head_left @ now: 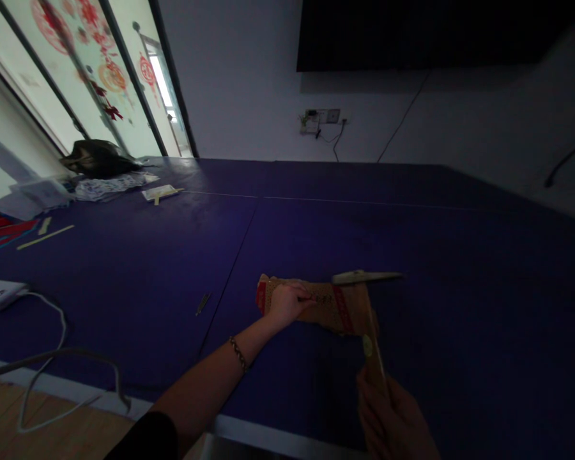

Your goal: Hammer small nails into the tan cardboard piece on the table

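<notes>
My right hand [393, 415] is wrapped round the wooden handle of a hammer [371, 319] at the lower right. The hammer's long, tapering metal head is over the far right part of a flattened piece of brown cardboard [347, 310] with red printing. My left hand [287, 303] rests on the cardboard's left half. Its thumb and fingers are pinched together, and what they hold, if anything, is too small and dark to name. A bracelet [238, 353] circles my left wrist.
The cardboard lies on a dark blue table [163, 255] with a seam. Small metal tweezers [202, 304] lie left of it. A white device [0, 294] with a cable stands at the left edge. Farther back are a black bag [100, 158], papers and strips.
</notes>
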Available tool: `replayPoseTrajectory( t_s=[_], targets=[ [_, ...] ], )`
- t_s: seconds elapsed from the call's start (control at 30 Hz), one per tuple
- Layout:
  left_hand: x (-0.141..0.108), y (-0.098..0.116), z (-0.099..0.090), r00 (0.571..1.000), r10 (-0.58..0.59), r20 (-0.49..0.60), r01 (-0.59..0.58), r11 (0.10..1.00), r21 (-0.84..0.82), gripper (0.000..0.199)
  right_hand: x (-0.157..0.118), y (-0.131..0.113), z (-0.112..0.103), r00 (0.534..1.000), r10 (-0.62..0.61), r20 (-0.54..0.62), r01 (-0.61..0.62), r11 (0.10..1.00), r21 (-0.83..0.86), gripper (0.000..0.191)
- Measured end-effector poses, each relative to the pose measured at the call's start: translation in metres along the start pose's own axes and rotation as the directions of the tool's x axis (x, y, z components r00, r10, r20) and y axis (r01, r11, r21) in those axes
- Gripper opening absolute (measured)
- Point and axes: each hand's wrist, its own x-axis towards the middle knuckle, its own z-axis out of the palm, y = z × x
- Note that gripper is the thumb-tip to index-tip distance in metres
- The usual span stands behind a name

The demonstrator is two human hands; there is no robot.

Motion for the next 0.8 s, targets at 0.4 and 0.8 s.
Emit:
replayPoseTrajectory(
  t_s=[0.4,0.8],
  targets=[
    [0.002,0.0,0.002,1.0,-0.022,0.013,0.022,1.0,-0.006,0.012,-0.009,-0.013,0.017,0.993,-0.104,0.053,0.117,0.88,-0.461,0.026],
    [0.001,0.006,-0.002,0.998,-0.057,0.014,0.056,0.998,0.038,0.015,-0.012,-0.013,0.025,0.951,-0.308,0.036,0.249,0.691,-0.679,0.029]
  ],
)
